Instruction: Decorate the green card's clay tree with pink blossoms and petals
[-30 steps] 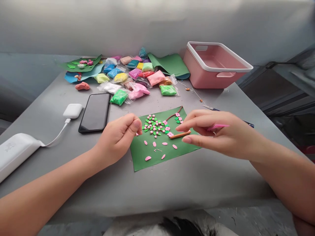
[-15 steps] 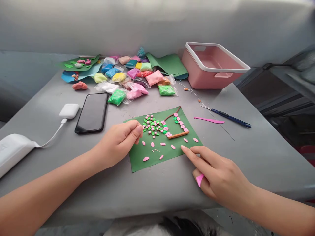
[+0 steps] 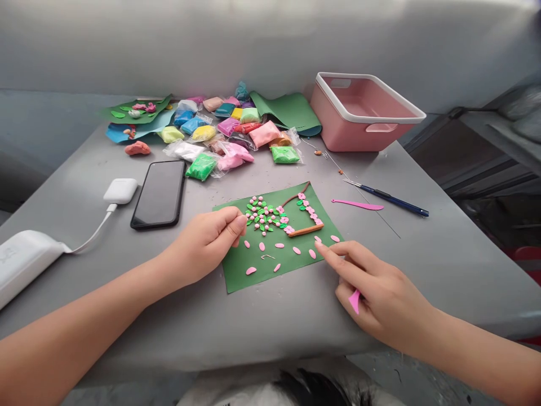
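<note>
A green sheet [image 3: 253,279] lies in front of me with a cluster of small pink flowers and green leaves [image 3: 264,214], a brown clay branch [image 3: 305,230] and several loose pink petals [image 3: 276,246] on it. My left hand [image 3: 203,245] rests at the sheet's left edge, thumb and fingers pinched together beside the flower cluster; what they pinch is hidden. My right hand [image 3: 380,293] lies at the sheet's lower right corner. Its index finger stretches out to a pink petal [image 3: 318,239], and its curled fingers hold a pink tool [image 3: 354,300], of which only the tip shows.
A black phone [image 3: 159,193], a white earbud case [image 3: 120,190] and a white power bank [image 3: 25,259] lie at the left. Several coloured clay packets [image 3: 228,135] and a pink basket [image 3: 363,113] stand behind. A second pink tool [image 3: 358,204] and a blue-handled tool [image 3: 391,198] lie right of the sheet.
My right hand came down from over the brown branch to the sheet's lower right corner, then slid its index finger up to a petal. My left hand barely moved.
</note>
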The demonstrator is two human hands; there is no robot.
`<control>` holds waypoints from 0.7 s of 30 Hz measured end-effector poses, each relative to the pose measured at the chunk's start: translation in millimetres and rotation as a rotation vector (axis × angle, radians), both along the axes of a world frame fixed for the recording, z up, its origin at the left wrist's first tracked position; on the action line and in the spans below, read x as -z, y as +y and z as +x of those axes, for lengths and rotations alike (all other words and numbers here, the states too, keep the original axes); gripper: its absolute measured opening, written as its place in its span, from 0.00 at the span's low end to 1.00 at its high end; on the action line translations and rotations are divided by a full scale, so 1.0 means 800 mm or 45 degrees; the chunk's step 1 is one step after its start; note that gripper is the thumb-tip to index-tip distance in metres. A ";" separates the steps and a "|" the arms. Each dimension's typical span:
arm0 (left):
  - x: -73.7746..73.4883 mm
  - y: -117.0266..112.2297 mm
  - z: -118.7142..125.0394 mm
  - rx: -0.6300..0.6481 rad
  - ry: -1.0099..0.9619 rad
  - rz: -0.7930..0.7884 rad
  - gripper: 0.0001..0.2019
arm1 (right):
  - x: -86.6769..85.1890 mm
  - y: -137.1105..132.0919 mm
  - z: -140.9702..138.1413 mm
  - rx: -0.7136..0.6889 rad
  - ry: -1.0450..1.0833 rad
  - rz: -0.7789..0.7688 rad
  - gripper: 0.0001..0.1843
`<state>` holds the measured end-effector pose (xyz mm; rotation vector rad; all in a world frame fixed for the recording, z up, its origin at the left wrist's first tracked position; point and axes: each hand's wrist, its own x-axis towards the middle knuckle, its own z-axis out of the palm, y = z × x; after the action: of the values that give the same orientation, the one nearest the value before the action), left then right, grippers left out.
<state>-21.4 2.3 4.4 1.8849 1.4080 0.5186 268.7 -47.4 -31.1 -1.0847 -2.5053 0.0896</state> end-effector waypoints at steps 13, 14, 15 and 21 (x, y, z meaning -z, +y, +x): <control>0.008 0.003 -0.007 -0.014 -0.173 0.145 0.12 | -0.078 0.055 -0.037 -0.219 0.375 0.063 0.15; 0.008 0.002 -0.007 -0.029 -0.225 0.113 0.11 | -0.080 0.062 -0.045 -0.280 0.375 0.069 0.14; 0.007 0.001 -0.007 -0.043 -0.283 0.068 0.11 | -0.079 0.068 -0.054 -0.339 0.379 0.066 0.13; 0.006 -0.001 -0.006 -0.056 -0.710 -0.127 0.15 | -0.067 0.105 -0.103 -0.493 0.332 0.043 0.09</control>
<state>-26.5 1.4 -0.3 1.4746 1.0787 0.8962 186.2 36.2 22.8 -0.5228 -2.4305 0.2777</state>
